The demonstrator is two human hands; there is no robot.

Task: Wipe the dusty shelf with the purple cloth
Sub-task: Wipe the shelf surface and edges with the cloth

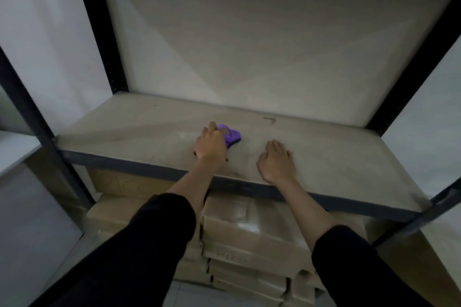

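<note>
Nearest the camera, two forearms in black sleeves [139,252] reach forward and upward over stacked tan cardboard boxes [249,239] that lie below the shelf level, on a pale floor. Beyond the boxes runs the dark metal front rail [129,163] of a dusty beige shelf board [349,157], carried by dark metal uprights [99,27] at its corners. Just past the rail, the right hand [275,161] lies palm down on the board, fingers straight and held close together, flat on the surface and gripping nothing (its wrist crosses the front edge). To its left, and apart from it, the left hand [212,147] presses down on a crumpled purple cloth [232,136]; the fingers curl over the cloth's near side and close on it, so that only the far right part of the fabric shows beyond the knuckles. The cloth sits on the shelf board, left of the board's centre and nearer the front edge than the back. Farther back, a small dark curved mark [270,121] interrupts the dust film to the right of the cloth. Behind the board rises a plain beige back panel [262,45], crossed by faint diagonal shading. White walls [42,32] flank the unit on both sides, and another dark rail closes the compartment at the top.
</note>
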